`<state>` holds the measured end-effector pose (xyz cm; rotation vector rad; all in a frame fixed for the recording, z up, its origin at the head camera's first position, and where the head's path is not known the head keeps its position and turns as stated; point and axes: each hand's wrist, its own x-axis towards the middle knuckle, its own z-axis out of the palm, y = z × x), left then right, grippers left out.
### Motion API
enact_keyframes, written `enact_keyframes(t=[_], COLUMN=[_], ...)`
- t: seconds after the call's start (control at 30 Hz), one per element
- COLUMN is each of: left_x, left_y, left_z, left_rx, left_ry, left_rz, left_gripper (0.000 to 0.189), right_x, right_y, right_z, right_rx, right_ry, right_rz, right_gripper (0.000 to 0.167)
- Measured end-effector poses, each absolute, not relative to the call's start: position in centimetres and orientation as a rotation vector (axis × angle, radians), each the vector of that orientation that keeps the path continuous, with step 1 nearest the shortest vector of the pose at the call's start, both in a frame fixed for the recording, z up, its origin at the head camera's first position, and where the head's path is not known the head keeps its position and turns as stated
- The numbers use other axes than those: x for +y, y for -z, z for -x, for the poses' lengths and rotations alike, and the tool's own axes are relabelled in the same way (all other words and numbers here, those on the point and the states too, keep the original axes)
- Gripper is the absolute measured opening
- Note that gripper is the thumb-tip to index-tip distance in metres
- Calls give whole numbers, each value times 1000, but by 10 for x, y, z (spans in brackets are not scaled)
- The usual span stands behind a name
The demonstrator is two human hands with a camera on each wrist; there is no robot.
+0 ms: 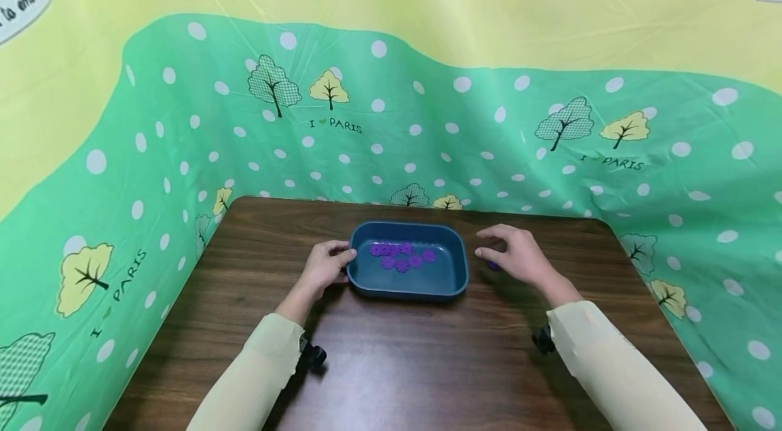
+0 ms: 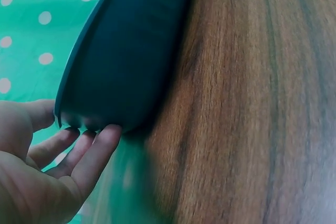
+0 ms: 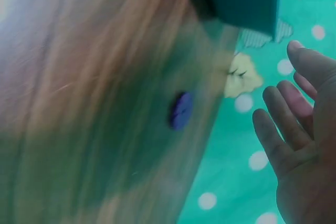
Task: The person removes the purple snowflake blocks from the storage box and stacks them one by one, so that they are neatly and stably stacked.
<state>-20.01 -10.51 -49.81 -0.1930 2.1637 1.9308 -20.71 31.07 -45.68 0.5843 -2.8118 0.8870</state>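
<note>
The left hand [image 1: 324,265] is gripping a blue tray [image 1: 400,294] by its left end, thumb at the rim. The right hand [image 1: 518,256], the nearer one, is holding nothing and hovering near a loose purple piece [image 3: 181,111] on the desk [image 1: 403,363], just right of the tray. The tray's long axis is running left to right between the hands; other purple pieces [image 1: 401,265] are lying inside. Beyond, dotted cloth [image 1: 360,180] is hanging.
</note>
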Motion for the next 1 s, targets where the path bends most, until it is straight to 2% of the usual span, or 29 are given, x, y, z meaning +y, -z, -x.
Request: enact_keyframes(t=[0.37,1.0], left_x=[-106,-109], left_y=[500,500], left_z=[203,201], left_rx=[2161,2101], left_ry=[-1920,-1947], left_rz=[196,195], left_gripper=[39,39], right_x=[267,210], right_y=[445,473], right_z=[213,224], right_rx=[-2816,-2935], right_ry=[-1016,-953], right_rz=[-669,-755], right_gripper=[34,33])
